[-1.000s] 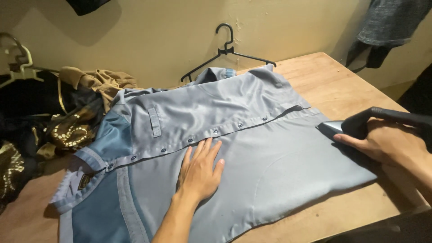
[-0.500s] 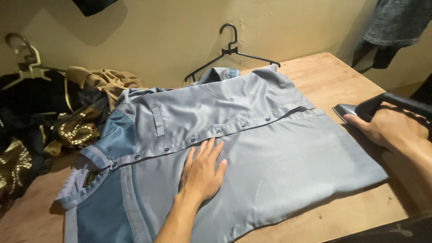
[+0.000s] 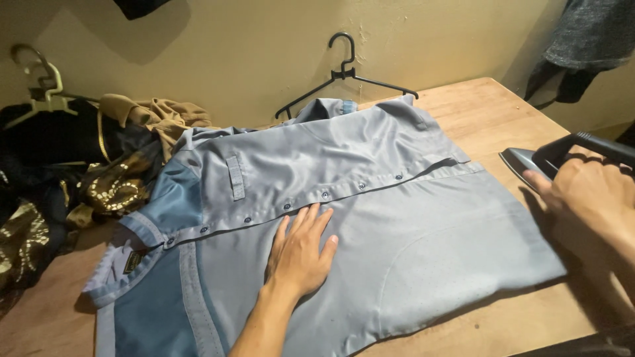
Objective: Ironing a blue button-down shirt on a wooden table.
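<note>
Wooden table [image 3: 489, 112]: left hand [image 3: 301, 251] flat on shirt [image 3: 397, 225].

Iron [image 3: 529, 160] mostly hidden behind right hand [image 3: 592, 192]; its handle ran off the right edge. Shirt [image 3: 397, 225] hem cut off at bottom edge.

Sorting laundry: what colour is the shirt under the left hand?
Light grey-blue shirt with darker blue panels; head view.

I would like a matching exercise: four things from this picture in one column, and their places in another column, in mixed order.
1. left hand
2. right hand
3. black hanger
4. brown cloth

a. leaning against the wall
b. gripping the iron
c. flat on the blue shirt
d. heaped beside the shirt's far left

Pairs: 1-c, 2-b, 3-a, 4-d
</note>
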